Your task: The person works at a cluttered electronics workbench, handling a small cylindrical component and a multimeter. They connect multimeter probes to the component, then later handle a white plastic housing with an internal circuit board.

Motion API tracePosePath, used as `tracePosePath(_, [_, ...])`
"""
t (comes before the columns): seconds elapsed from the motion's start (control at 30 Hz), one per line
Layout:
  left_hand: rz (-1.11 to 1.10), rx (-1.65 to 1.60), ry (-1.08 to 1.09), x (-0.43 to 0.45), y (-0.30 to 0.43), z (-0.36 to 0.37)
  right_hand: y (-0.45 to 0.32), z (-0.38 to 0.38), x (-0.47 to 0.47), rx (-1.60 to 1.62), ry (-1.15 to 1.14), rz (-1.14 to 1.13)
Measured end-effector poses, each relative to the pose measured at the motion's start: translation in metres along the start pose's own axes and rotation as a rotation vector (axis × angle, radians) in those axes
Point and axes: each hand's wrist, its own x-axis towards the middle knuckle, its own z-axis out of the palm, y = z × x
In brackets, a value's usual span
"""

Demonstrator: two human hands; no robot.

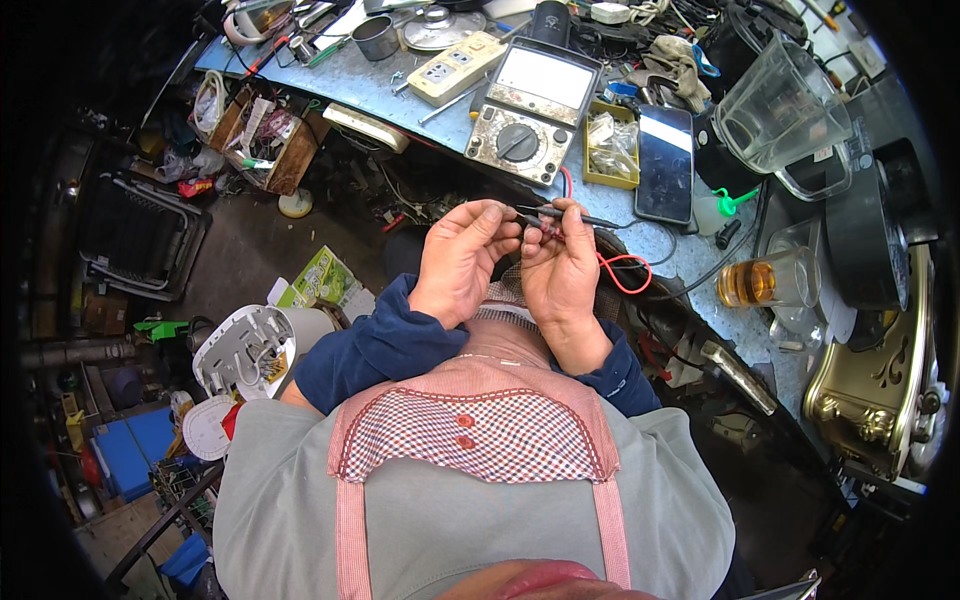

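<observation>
My right hand (561, 281) holds two multimeter test probes. The black probe (600, 221) lies across the fingers, and the red probe (551, 228) sits just below it. Both tips point toward my left hand (465, 259). There the thumb and forefinger are pinched together close to the tips; whether something small is between them I cannot tell. A red test lead (628, 289) loops down beside my right wrist. Past my hands, on the bench, lies a worn analog multimeter (516, 142) with a rotary dial and glare on its scale window.
Behind the meter is a power strip (456, 69). To its right are a yellow parts box (611, 180), a smartphone (666, 169), a blender jug (787, 105) and a glass of amber liquid (765, 281). A wooden box of scraps (292, 161) sits below the blue bench (450, 127).
</observation>
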Motion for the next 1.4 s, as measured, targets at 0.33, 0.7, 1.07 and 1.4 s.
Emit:
tracePosePath(0.33, [0.019,-0.028,0.034,0.001,0.003,-0.002,0.003,-0.003,-0.001,-0.028,-0.029,0.028])
tracePosePath(0.7, [0.015,-0.029,-0.006,0.001,0.003,-0.002,0.005,-0.002,0.000,-0.003,-0.054,0.031])
tracePosePath(1.07, [0.010,-0.018,-0.016,0.000,0.004,0.000,0.005,0.001,-0.001,-0.009,-0.037,0.031])
tracePosePath(1.4, [0.015,-0.018,0.009,0.003,0.005,0.003,0.002,0.008,-0.002,-0.008,-0.014,0.022])
